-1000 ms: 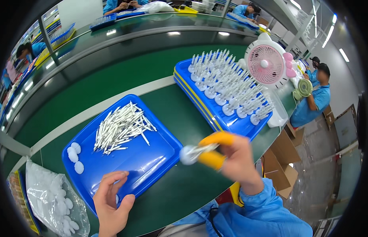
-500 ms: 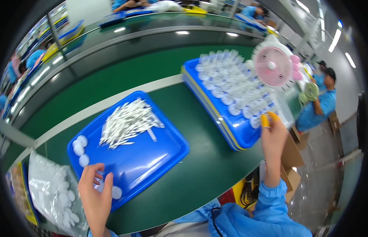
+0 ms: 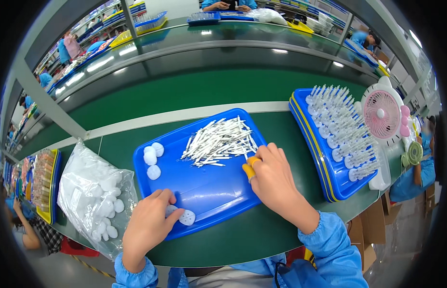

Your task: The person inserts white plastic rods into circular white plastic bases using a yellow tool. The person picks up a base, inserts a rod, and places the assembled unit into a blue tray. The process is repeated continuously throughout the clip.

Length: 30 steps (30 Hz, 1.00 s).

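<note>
Green and glossy, the tabletop [image 3: 137, 103] curves across the frame as part of a long assembly line, with other blue-sleeved workers seated along the upper edge and at far right. At centre lies your blue tray [image 3: 209, 187]. A loose heap of thin white sticks [image 3: 218, 141] sits in its upper right part, and three white round discs [image 3: 152, 161] cluster near its upper left corner. Your left hand [image 3: 149, 225] rests at the tray's lower left edge, fingers curled loosely over one or two more white discs [image 3: 187, 217] that lie just beside your fingertips; whether you grip them or only touch them cannot be told. Your right hand [image 3: 274, 180] is closed around a small yellow-orange tool [image 3: 250, 165], pressed against the lower right edge of the stick heap. Lower left of the frame, a clear plastic bag of white discs [image 3: 96, 197] lies just beside the tray. To the right, a second blue tray [image 3: 324, 173] carries rows of white discs with sticks standing upright in them [image 3: 343, 127], and a pink desk fan [image 3: 383, 115] stands just beyond it.
</note>
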Motion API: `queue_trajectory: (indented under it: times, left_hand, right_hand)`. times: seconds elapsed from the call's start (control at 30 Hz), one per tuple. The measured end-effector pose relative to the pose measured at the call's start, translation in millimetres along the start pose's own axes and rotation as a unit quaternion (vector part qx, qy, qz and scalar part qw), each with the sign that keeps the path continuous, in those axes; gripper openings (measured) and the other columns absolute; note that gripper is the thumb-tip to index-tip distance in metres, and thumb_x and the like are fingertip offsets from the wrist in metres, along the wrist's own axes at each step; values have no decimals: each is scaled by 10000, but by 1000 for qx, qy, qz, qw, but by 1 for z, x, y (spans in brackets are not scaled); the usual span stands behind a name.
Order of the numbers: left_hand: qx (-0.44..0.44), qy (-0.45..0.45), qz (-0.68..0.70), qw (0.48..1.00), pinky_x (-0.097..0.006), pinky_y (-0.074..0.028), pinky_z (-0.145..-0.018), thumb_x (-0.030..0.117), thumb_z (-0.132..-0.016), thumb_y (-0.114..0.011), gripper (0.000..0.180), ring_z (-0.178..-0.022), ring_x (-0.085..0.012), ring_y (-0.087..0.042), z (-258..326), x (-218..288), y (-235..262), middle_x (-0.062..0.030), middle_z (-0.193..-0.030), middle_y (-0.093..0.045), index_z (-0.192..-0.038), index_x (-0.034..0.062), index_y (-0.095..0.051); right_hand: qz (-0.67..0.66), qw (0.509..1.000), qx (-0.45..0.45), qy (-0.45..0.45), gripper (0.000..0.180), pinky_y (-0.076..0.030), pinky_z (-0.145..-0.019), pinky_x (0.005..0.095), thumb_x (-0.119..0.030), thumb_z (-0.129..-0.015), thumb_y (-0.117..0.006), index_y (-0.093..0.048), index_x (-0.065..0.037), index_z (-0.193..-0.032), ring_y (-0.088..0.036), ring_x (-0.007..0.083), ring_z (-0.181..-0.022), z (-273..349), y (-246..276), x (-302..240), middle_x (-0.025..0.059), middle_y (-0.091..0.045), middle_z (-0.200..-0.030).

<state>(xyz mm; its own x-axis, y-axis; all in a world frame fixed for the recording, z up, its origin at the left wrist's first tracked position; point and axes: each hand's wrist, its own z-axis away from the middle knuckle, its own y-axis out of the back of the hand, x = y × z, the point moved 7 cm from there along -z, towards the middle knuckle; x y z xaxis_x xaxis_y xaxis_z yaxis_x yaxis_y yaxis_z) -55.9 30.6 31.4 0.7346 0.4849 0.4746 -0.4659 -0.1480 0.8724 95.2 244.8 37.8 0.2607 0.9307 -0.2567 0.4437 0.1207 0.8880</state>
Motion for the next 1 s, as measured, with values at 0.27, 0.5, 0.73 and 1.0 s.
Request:
queue_trajectory:
  times: [0.27, 0.5, 0.73, 1.0]
  left_hand:
    - [-5, -128, 47, 991, -452, -519, -859, 209, -893, -818, 270, -951, -355, -642, 8, 1, -3, -140, -968, -691, -1017, 0, -700]
    - [-104, -94, 141, 980, -447, -527, -855, 200, -978, -743, 241, -937, -341, -673, -4, 15, -17, -145, -1008, -693, -1104, -6, -735]
    - [-41, -88, 179, 979, -442, -565, -847, 191, -1035, -682, 243, -943, -356, -713, -17, 22, -9, -177, -1008, -696, -1134, -30, -702]
    - [-33, -16, 483, 875, -293, -624, -823, 72, -1054, -676, 169, -903, -150, -771, -26, 38, -38, -120, -963, -765, -1177, -43, -664]
  right_hand:
    - [49, 997, 5, -60, 168, -441, -886, 469, -92, -807, -811, -751, 8, -927, -576, 349, -993, 6, -24, 8, 155, -631, -956]
    - [19, 994, -30, -100, 141, -434, -867, 480, 2, -801, -791, -718, 30, -918, -576, 367, -968, 17, -14, 12, 167, -631, -947]
    - [-117, 977, -40, -171, 263, -485, -776, 469, 92, -774, -752, -719, 51, -1031, -610, 387, -868, 31, 17, 7, 185, -668, -899]
    - [-264, 963, -19, 44, 426, -495, -706, 403, 134, -727, -716, -727, 40, -1142, -616, 337, -794, 14, 31, -67, 153, -654, -890]
